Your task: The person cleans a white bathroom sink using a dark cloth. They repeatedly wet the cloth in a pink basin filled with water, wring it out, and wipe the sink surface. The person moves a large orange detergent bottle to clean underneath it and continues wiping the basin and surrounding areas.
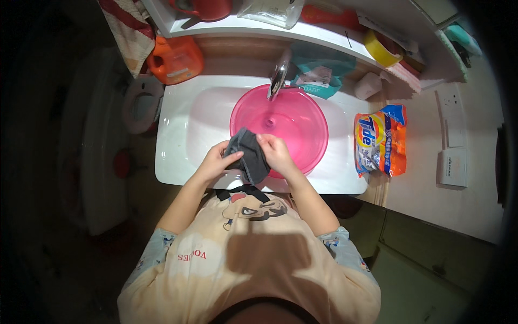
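Observation:
Between my two hands a dark grey piece of cloth is held up over the near left rim of a pink plastic basin. My left hand grips its left side, the thumb lying on top. The upper right edge is pinched between the thumb and fingers of my right hand. The basin stands in a white washbasin, under a chrome faucet. What the cloth exactly is, I cannot tell.
An orange plastic jug stands at the back left. Behind the faucet lies a teal bag. A Tide detergent bag lies right of the washbasin. Above the back edge runs a white shelf with a yellow tape roll and a red mug.

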Motion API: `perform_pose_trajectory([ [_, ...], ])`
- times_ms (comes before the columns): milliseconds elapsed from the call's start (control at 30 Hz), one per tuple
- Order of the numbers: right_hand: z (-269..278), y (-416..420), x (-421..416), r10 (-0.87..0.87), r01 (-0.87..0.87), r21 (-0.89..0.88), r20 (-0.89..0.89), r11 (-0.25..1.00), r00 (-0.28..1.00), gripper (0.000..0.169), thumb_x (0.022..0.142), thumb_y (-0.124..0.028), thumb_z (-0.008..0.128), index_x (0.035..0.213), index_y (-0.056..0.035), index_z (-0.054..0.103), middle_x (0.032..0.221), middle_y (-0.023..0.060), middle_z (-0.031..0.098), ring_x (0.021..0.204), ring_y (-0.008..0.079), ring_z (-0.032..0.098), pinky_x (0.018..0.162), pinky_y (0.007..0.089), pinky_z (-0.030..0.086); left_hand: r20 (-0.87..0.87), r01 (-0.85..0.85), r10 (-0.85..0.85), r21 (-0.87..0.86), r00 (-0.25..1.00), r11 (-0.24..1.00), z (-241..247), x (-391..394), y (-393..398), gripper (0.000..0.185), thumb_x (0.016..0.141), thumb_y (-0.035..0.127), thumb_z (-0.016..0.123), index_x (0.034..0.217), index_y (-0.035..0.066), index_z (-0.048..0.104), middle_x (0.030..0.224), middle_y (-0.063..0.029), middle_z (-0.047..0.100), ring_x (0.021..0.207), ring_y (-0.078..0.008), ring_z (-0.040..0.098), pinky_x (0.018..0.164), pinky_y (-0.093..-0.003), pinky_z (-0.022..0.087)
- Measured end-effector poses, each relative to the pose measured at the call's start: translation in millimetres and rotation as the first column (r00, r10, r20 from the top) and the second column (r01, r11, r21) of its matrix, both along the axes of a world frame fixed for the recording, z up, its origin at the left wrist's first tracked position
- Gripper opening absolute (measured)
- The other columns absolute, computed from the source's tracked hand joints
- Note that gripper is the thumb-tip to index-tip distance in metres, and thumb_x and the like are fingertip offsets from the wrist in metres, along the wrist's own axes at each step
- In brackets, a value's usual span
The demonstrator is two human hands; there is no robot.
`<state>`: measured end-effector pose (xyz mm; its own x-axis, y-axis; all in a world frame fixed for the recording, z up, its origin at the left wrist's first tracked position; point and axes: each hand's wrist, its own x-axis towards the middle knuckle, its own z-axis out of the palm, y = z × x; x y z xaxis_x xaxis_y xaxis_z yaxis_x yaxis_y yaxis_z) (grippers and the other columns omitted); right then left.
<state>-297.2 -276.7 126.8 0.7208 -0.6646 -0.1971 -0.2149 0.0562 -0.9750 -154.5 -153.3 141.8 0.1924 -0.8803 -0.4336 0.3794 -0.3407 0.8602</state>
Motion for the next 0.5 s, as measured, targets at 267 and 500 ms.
perform_pose_trajectory([
  [267,-8.4,-12.5,-38.0,-0.110,0.106,0.146,0.014,0.984,0.994,0.033,0.092,-0.026,0.048,0.097,0.0046,0.058,0.081,0.0066,0.062,0.075,0.0114,0.055,0.070,0.0264,0.045,-0.240,-0.003,-0.012,-0.061,0.971,0.998,-11.1,-22.4,-31.9,0.030,0.088,0.015,0.053,0.115,0.001,0.051,0.102,-0.0049,0.060,0.094,-0.0111,0.056,0.086,-0.0248,0.043],
  [500,9.0,-76.3,-52.0,-0.329,0.221,-0.530,-0.117,0.819,0.937,0.043,0.075,-0.019,0.067,0.110,0.0018,0.054,0.109,0.0188,0.055,0.098,0.0300,0.056,0.083,0.0352,0.045,-0.416,-0.124,0.119,0.015,0.901,0.992,-25.6,-23.8,-43.1,0.028,0.090,0.015,0.048,0.115,0.002,0.050,0.106,-0.0089,0.060,0.096,-0.0170,0.059,0.086,-0.0280,0.046],
])
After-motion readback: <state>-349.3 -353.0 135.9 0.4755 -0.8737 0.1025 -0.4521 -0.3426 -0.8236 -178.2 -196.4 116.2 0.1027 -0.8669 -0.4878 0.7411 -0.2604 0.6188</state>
